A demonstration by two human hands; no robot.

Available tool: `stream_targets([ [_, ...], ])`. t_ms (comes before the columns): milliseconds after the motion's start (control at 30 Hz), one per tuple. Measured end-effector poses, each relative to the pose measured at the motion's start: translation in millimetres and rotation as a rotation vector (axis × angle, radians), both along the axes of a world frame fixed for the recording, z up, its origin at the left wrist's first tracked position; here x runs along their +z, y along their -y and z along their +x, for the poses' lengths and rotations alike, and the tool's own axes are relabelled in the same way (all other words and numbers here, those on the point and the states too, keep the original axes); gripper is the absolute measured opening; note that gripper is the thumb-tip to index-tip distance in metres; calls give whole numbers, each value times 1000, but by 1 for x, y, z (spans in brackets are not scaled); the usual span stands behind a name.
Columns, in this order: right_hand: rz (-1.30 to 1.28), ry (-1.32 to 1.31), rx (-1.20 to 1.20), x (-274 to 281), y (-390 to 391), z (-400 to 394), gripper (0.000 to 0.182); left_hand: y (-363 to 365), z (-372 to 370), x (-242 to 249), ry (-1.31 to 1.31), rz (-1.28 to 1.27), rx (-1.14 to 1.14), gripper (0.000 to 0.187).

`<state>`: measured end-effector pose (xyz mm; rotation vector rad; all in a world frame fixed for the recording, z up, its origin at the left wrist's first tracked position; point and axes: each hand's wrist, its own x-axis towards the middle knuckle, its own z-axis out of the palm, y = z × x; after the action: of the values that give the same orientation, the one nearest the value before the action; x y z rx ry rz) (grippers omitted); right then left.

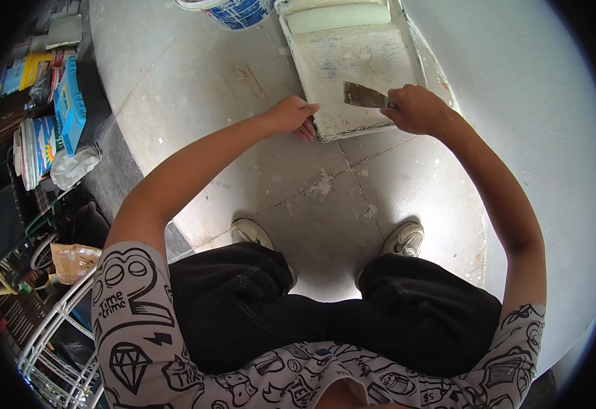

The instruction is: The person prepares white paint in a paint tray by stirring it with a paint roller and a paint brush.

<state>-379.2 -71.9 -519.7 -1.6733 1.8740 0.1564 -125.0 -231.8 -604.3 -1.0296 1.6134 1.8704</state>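
Observation:
My right hand point(420, 110) is closed around the handle of a putty knife point(364, 95), its broad, stained blade pointing left over the tray. Below the blade lies a white, paint-smeared paint tray point(342, 129) on the floor. At the tray's near left corner, my left hand point(292, 116) grips the rim, thumb on top and fingers curled under the outside. A pale roller point(339, 19) rests across the tray's far end.
A blue and white bucket point(240, 12) stands beyond the tray to the left. To the right rises a pale wall point(536, 123). Along the left are stacked books point(37, 146), a blue plastic piece point(70, 105), a plastic bag point(75, 165) and a white wire rack point(59, 341).

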Motion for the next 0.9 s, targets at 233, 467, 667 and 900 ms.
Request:
stream_targets([
  [233, 95, -3, 78, -14, -16, 23, 31, -3, -14, 40, 160, -62, -45, 50],
  [467, -116, 27, -60, -18, -16, -7, 33, -30, -29, 34, -241, -279, 32, 33],
  [667, -249, 30, -43, -45, -31, -26, 36, -23, -52, 66, -589, -778, -320, 25],
  [900, -160, 88, 48, -41, -46, -10, 29, -12, -53, 143, -628, -904, -624, 25],
])
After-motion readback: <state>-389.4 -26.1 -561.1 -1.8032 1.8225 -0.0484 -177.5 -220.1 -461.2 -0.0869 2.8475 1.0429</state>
